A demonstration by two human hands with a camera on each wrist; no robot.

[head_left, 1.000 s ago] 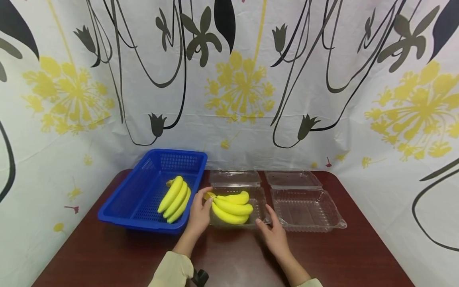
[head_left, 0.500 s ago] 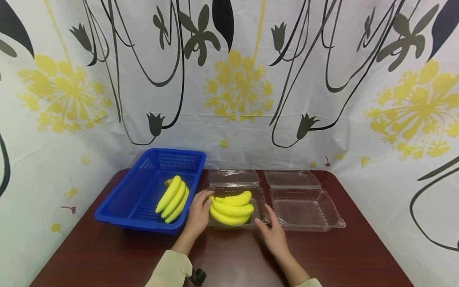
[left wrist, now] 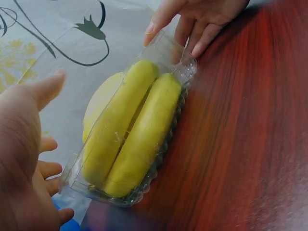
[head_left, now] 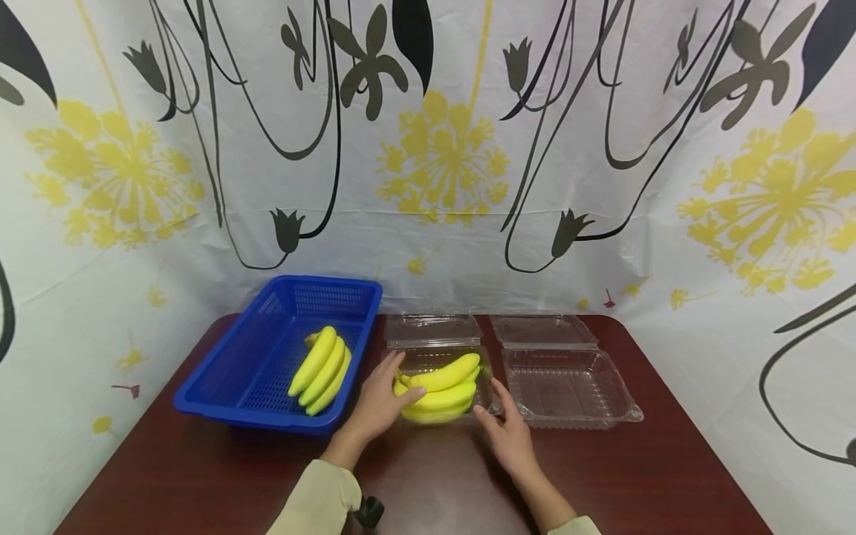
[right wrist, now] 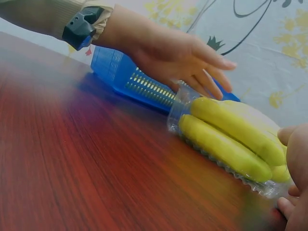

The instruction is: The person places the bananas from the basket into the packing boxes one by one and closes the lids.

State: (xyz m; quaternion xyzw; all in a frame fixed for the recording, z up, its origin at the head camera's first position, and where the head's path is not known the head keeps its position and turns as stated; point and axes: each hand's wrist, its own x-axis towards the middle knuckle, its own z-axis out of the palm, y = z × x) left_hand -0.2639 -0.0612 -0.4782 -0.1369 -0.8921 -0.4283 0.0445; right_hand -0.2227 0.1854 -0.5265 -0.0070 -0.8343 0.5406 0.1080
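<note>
A bunch of yellow bananas point(head_left: 441, 397) lies in the middle clear plastic clamshell box point(head_left: 417, 359), whose lid is folded back. My left hand point(head_left: 380, 397) is over the box's left end, thumb extended above the bananas. In the left wrist view, the left hand point(left wrist: 21, 159) shows spread fingers with nothing gripped. At the opposite end, my right hand point(head_left: 513, 438) has its extended thumb and fingers at the box's front right corner. The left wrist view shows the right hand's fingers point(left wrist: 204, 38) against the end wall; most of that contact is hidden in the right wrist view.
On the left stands a blue plastic basket point(head_left: 221, 407) with another bananas bunch point(head_left: 322, 371) inside. A second open clear clamshell box point(head_left: 568, 386) is at the right. All stand on a dark red-brown table point(head_left: 435, 483) before a patterned curtain point(head_left: 428, 282).
My left hand has released the stem and moved slightly right, thumb now over the bananas. The bunch has shifted right and turned inside the box. My right hand has stayed almost still.
</note>
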